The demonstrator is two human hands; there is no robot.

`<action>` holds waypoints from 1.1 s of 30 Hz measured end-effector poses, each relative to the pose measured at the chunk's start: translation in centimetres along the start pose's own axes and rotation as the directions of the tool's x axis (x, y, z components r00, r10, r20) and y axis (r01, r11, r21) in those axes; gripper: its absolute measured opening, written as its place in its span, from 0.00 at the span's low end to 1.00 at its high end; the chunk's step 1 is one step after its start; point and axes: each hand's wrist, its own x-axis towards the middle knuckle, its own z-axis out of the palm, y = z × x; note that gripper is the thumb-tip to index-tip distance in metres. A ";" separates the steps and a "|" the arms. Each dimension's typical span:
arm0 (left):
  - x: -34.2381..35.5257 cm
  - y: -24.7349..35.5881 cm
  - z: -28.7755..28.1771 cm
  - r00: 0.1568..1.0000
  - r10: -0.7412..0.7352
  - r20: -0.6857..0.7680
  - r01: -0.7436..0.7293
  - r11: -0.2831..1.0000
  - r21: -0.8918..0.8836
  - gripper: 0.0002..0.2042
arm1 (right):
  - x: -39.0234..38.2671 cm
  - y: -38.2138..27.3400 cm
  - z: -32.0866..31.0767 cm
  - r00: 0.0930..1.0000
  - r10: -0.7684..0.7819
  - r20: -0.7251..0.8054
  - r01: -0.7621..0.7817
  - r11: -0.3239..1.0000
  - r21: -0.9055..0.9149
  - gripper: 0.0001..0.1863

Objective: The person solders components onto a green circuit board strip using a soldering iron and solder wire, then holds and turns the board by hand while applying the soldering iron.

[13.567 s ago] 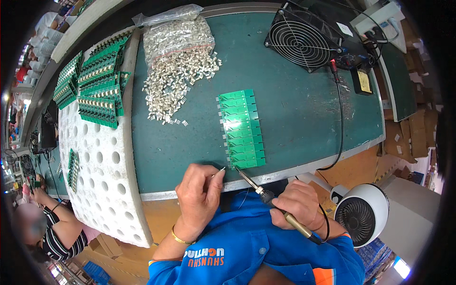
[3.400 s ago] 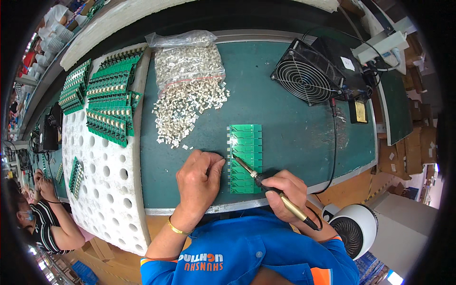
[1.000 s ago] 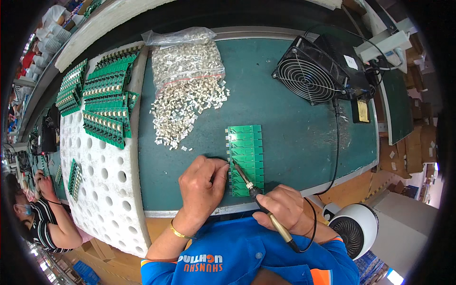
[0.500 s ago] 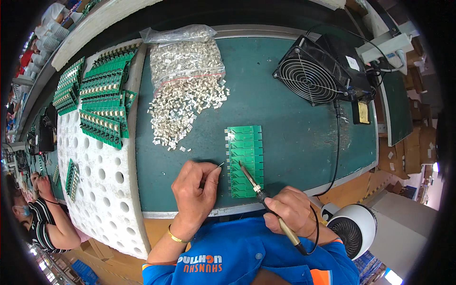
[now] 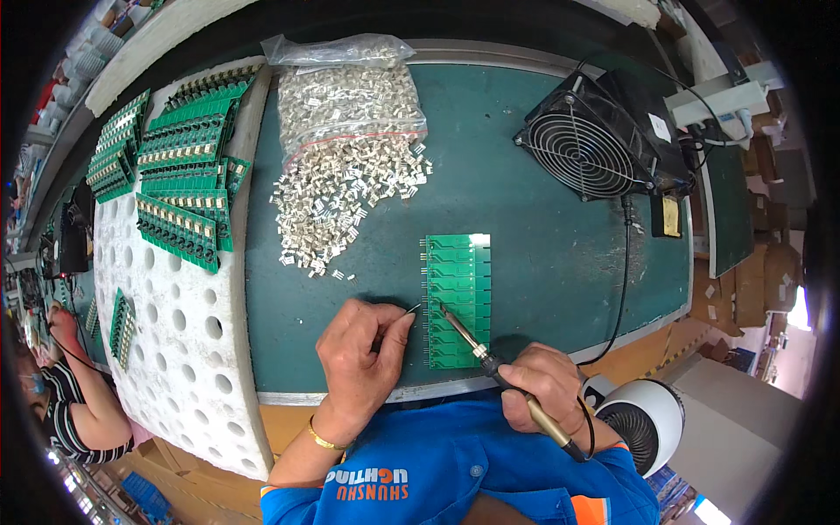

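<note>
A green circuit board panel (image 5: 459, 278) lies flat on the green mat, its row of thin pins along the left edge. My right hand (image 5: 542, 385) grips a soldering iron (image 5: 512, 379), whose tip rests on or just over the panel, left of its middle. My left hand (image 5: 367, 346) pinches a thin wire, likely solder (image 5: 413, 309), pointing at the panel's left edge, close to the iron's tip. Whether wire and tip touch cannot be made out. Small white connectors (image 5: 319, 214) are heaped beyond my left hand, spilling from a clear plastic bag (image 5: 350, 96).
A white foam sheet (image 5: 179, 324) with round holes lies at left, carrying stacked boards (image 5: 185, 144). A black fan (image 5: 586, 144) stands at far right, with its cable (image 5: 623, 280) running down the mat. A white fan (image 5: 647, 424) is near right. Another person (image 5: 87, 394) sits at left.
The view has shifted slightly, so the panel appears a little further right. Both hands keep their holds, with wire and iron still near the pin row. The other person's hand has moved up and left.
</note>
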 end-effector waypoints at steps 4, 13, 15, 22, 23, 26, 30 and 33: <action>0.2 -0.1 -0.1 1.000 0.013 0.009 -0.013 1.000 0.010 0.05 | 0.1 0.1 0.1 1.000 0.028 0.012 -0.028 0.999 0.019 0.12; 0.1 -0.6 0.1 1.000 0.016 -0.012 -0.017 0.999 -0.044 0.05 | 1.8 0.1 -1.8 0.993 0.065 0.094 -0.068 0.997 0.028 0.17; -0.1 -0.7 0.1 0.999 0.031 -0.018 -0.032 0.999 -0.042 0.05 | 2.2 0.2 -2.2 0.990 0.060 0.128 -0.066 0.997 0.040 0.17; 0.0 -0.7 0.0 0.999 0.032 -0.007 -0.033 0.999 -0.043 0.04 | 2.9 0.6 -2.3 0.978 0.083 0.189 -0.090 0.996 0.030 0.17; 0.0 -0.6 0.0 1.000 0.030 -0.006 -0.030 0.999 -0.044 0.04 | 2.9 0.7 -2.2 0.978 0.082 0.191 -0.090 0.996 0.030 0.17; 0.1 -0.6 0.0 0.999 0.032 -0.008 -0.033 0.999 -0.033 0.04 | 2.9 1.0 -2.2 0.977 0.073 0.201 -0.081 0.996 0.031 0.14; 0.2 -0.6 0.0 0.999 0.038 -0.003 -0.038 0.999 -0.026 0.04 | 3.3 1.1 -2.4 0.974 0.085 0.210 -0.093 0.995 0.030 0.14; 0.1 -0.6 -0.1 0.999 0.033 0.003 -0.033 0.999 -0.014 0.05 | 3.6 1.4 -2.6 0.968 0.115 0.224 -0.129 0.991 0.047 0.15</action>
